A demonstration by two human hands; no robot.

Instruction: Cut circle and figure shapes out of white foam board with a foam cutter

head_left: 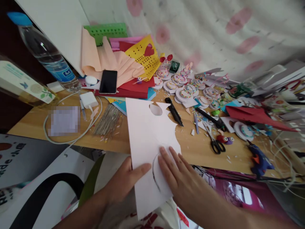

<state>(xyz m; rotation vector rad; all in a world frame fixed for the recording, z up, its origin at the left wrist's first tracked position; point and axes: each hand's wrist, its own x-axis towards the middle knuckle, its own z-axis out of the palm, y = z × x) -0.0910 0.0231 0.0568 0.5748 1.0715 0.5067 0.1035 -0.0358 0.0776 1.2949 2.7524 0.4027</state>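
A white foam board (150,133) with curved cut-outs along its right side leans from the wooden desk toward me. My left hand (125,178) grips its left edge, thumb on top and fingers behind. My right hand (183,175) lies flat on the lower right of the board, fingers stretched out; its thumb is hidden. Beneath those fingers is a white disc (159,182), outlined by a dark curved gap and partly covered by the hand. Just beyond the board lies a black utility knife (174,111).
Scissors (215,141), a blue glue gun (258,159) and decorated white discs (186,92) occupy the desk's right and back. Leftward are a phone (108,82), a charger (88,100) with looped cable, a bundle of thin sticks (108,119) and a water bottle (47,54).
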